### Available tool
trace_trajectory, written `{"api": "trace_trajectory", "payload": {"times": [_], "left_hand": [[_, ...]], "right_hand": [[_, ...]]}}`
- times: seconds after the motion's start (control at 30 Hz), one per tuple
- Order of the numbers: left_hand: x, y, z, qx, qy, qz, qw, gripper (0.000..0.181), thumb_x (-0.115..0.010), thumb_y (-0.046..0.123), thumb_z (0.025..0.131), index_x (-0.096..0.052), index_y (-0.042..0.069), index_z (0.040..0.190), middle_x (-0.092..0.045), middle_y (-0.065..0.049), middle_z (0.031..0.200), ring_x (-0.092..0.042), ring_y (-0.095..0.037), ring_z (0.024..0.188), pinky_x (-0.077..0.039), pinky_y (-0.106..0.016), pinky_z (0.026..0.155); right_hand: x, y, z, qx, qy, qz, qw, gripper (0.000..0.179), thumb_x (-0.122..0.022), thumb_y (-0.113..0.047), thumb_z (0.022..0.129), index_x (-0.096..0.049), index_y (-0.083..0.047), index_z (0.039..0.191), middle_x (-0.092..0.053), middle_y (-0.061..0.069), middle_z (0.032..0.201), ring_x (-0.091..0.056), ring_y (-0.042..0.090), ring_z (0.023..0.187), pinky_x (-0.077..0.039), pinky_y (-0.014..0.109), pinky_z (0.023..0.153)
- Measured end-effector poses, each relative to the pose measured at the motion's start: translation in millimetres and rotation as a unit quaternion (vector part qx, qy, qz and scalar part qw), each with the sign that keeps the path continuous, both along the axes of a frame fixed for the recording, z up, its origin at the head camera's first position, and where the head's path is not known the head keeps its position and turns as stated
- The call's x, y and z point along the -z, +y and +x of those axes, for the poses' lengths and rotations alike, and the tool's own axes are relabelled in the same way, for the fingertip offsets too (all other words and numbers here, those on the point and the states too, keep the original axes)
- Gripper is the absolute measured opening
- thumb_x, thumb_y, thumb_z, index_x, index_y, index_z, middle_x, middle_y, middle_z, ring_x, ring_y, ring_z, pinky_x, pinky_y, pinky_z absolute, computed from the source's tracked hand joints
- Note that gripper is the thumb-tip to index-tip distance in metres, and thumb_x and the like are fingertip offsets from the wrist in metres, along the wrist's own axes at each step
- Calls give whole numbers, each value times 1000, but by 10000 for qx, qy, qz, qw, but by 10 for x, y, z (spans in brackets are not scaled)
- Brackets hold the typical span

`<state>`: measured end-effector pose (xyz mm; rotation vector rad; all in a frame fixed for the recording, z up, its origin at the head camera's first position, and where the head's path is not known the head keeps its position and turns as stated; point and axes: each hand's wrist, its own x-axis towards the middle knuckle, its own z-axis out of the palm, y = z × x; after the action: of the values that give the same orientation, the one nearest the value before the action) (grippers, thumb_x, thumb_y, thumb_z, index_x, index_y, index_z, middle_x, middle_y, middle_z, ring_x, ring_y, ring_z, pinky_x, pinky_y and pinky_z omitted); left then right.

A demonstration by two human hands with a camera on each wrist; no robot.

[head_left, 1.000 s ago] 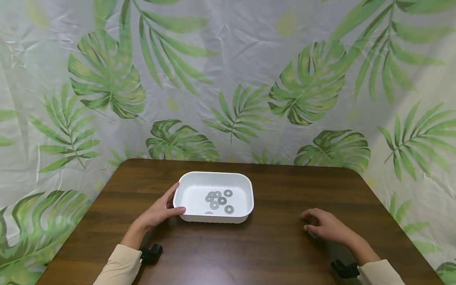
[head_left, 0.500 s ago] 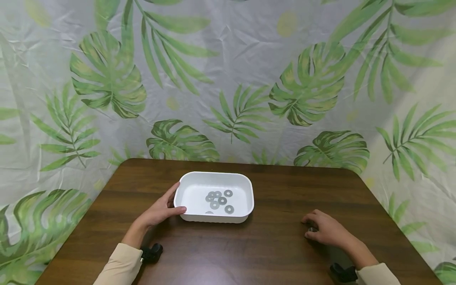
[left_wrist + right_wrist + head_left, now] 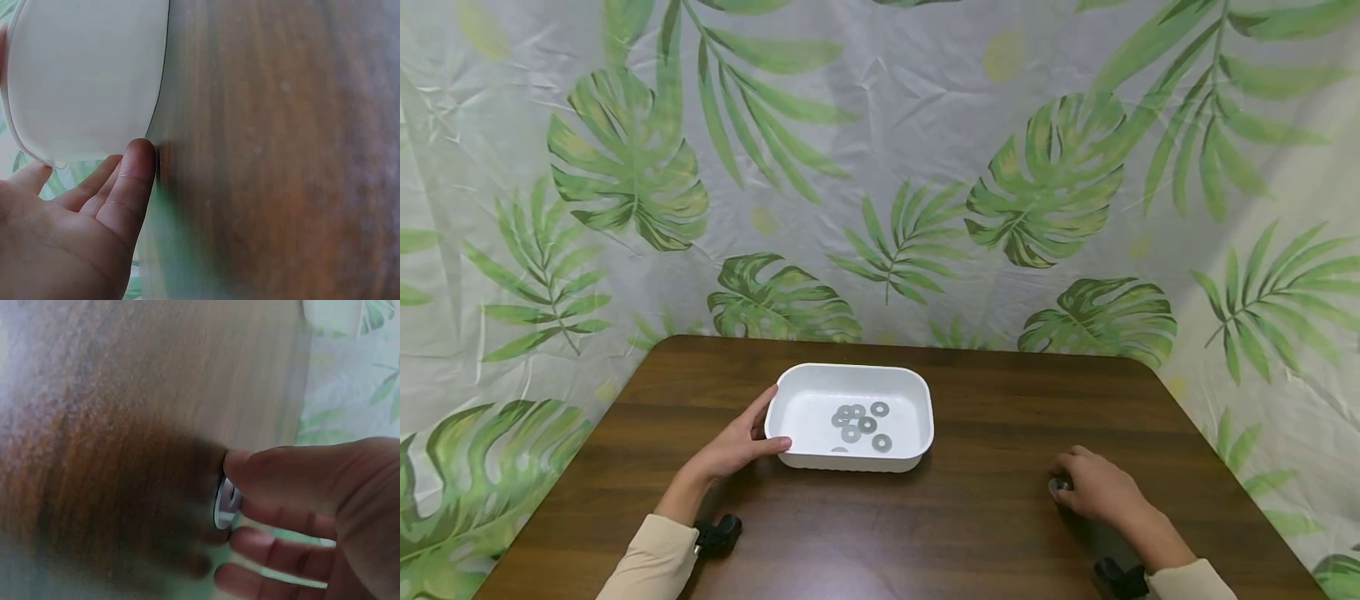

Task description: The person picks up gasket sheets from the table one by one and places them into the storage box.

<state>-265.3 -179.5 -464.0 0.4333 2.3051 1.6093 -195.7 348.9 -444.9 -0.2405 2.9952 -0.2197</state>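
Note:
A white rectangular tray [image 3: 850, 462] stands on the brown table, with several flat grey washers [image 3: 882, 443] lying on its floor, some overlapping. My left hand [image 3: 737, 442] holds the tray's left end, thumb over the front corner of the rim and forefinger at the back corner. In the left wrist view the other fingers [image 3: 128, 194] lie along the outside of the tray wall [image 3: 81, 81]. Well to the right of the tray, my right hand [image 3: 1101, 483] pinches a metal washer [image 3: 219, 509] by its edge, tilted up close to the tabletop; the fingertips partly cover it.
The dark wood table [image 3: 955, 533] has rounded far corners. Behind it hangs a pale cloth [image 3: 917, 150] with green leaf prints. A black band with a small device [image 3: 718, 533] sits on the left wrist, another black device [image 3: 1120, 577] on the right.
My right hand has drawn its fingers together round the washer and shifted slightly rightward and nearer to me. The left hand and tray stay essentially in place.

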Motion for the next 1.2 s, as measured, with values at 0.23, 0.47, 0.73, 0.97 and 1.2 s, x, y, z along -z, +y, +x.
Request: {"api": "trace_trajectory", "payload": {"times": [0.23, 0.47, 0.73, 0.97, 1.2], "left_hand": [[-6, -10, 3, 26, 18, 24, 10000, 103, -75, 25, 88, -4, 12, 161, -20, -30, 161, -47, -43, 132, -46, -29, 93], [-32, -17, 18, 30, 75, 25, 10000, 103, -74, 26, 88, -4, 11, 161, -20, -31, 161, -45, -44, 134, -46, -29, 94], [-11, -3, 27, 75, 75, 66, 9999, 102, -74, 24, 88, -3, 11, 161, -21, -31, 161, -46, -43, 133, -46, -28, 93], [-24, 4, 31, 72, 39, -18, 10000, 102, -74, 27, 89, -4, 12, 161, -20, -30, 161, -46, -44, 134, -46, -33, 97], [-25, 3, 32, 27, 0, -28, 10000, 103, -74, 27, 88, -4, 13, 161, -21, -30, 161, -47, -42, 133, -45, -35, 98]], "right_hand": [[-23, -3, -40, 376, -145, 119, 9991, 16, -77, -24, 84, -70, -12, 92, -66, 6, 94, -59, 17, 76, -50, 41, 65], [-31, 1, -81, 326, -274, -346, 9985, 26, -76, -18, 85, -55, -12, 72, -49, 1, 74, -41, 15, 65, -33, 32, 59], [8, 27, -99, 267, -300, -764, 9963, 27, -79, -10, 81, -53, -9, 90, -52, 2, 78, -46, 17, 70, -37, 33, 64], [96, 81, -87, -211, -63, -983, 9949, 23, -76, -7, 81, -57, -10, 95, -62, 1, 86, -52, 16, 75, -41, 33, 66], [106, 140, -106, -451, -50, -1093, 9930, 36, -80, -6, 75, -64, -5, 108, -71, 8, 105, -64, 22, 91, -49, 38, 74]]}}
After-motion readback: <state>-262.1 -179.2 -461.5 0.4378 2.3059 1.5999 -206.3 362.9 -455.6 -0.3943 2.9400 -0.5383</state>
